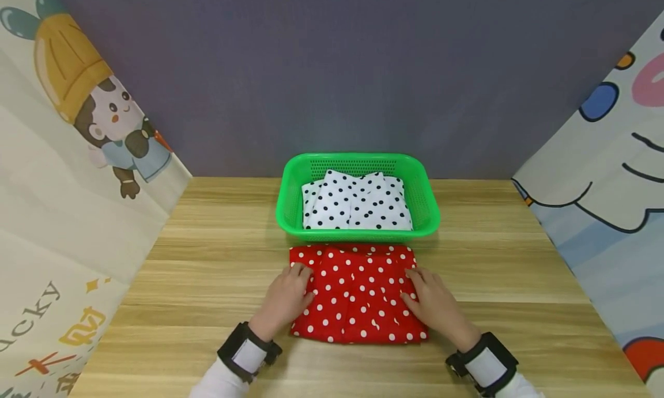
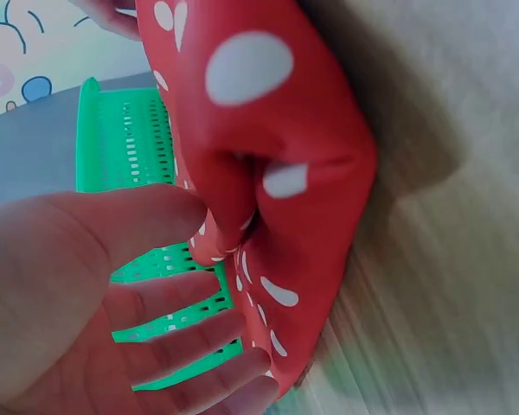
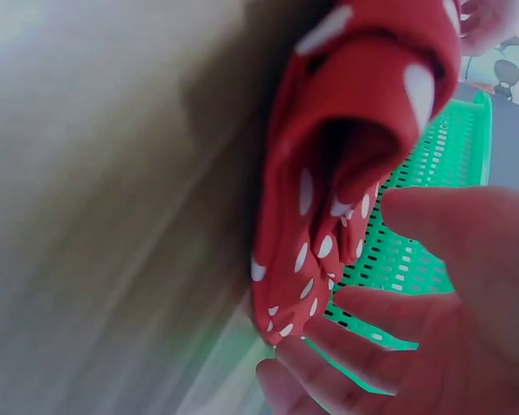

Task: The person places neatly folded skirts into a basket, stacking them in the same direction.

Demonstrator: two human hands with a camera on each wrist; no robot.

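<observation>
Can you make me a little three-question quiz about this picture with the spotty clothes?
1. True or false: the green basket is empty.
2. What colour is the folded cloth lying on the table?
3. The left hand and right hand are at: A) the basket rim, B) the red cloth's side edges, C) the bare table.

Key: 1. False, a white cloth with black dots lies in it. 2. Red with white dots. 3. B.

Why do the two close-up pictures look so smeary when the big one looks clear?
Head view: sharp and evenly lit, the red polka-dot cloth and green basket crisp, though the side walls bend outward. Left wrist view: the wooden table smears into streaks and the left hand is soft. Right wrist view: the same streaky table, with the right hand blurred from being so close.
</observation>
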